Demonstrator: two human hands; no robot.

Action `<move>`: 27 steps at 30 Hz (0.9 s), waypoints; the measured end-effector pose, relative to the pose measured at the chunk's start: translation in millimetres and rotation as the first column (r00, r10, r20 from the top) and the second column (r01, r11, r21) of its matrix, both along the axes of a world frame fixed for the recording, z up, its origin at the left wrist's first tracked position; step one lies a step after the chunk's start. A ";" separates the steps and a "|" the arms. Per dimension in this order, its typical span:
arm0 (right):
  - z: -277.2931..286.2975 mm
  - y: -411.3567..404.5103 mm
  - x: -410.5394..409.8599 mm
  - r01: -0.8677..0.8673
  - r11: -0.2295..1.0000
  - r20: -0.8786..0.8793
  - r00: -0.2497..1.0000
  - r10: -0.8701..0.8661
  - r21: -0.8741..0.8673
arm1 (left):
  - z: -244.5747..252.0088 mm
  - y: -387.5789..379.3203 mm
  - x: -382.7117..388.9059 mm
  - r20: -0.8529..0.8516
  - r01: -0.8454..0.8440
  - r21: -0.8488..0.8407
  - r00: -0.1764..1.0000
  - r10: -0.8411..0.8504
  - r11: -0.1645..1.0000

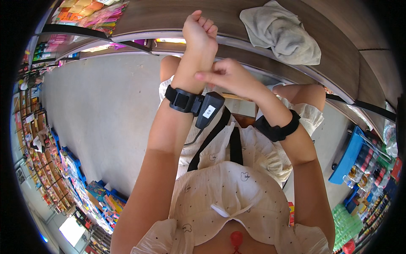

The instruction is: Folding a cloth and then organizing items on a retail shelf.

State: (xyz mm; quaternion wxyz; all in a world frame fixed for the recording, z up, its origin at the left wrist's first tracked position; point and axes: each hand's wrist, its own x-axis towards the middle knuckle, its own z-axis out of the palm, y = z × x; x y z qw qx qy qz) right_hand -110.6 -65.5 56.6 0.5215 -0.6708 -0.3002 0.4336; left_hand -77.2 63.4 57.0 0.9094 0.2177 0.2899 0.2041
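Observation:
My left hand (202, 33) is raised over the edge of the brown counter (152, 19), fingers curled in and nothing visible in it. My right hand (233, 76) reaches across to my left forearm, its thumb lying against the skin just below the wrist. Its other fingers are partly hidden and slightly blurred. A black strap (182, 100) circles my left forearm and carries a black device (210, 109) with a white label and a cable. Another black band (279, 127) wraps my right forearm.
A crumpled grey cloth (282, 35) lies on the counter. Packaged goods (101, 19) sit at the upper left. Grey floor (95, 111) stretches left toward stocked shelves (47, 165). At the right stand a blue cart (347, 155), bottles (368, 174) and a green wrapped pack (345, 225).

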 end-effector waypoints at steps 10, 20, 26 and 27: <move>-60.8 -105.5 107.9 0.702 0.711 0.887 0.348 -0.304 -0.032 | 0.2 7.1 -9.9 -0.032 0.126 0.069 0.992 -0.125 0.990; -73.7 -124.9 109.9 0.670 0.731 0.931 0.335 -0.147 -0.126 | -59.1 -30.2 -9.7 -0.381 0.520 0.817 0.811 -0.444 0.249; -48.8 -158.2 66.2 0.524 0.847 0.810 0.460 -0.364 0.083 | -103.6 -41.0 7.6 -0.514 0.569 0.821 0.769 -0.380 0.040; -44.3 -163.6 62.1 0.581 0.807 0.738 0.497 -0.457 0.109 | -102.0 -46.7 10.9 -0.526 0.629 0.762 0.741 -0.418 0.157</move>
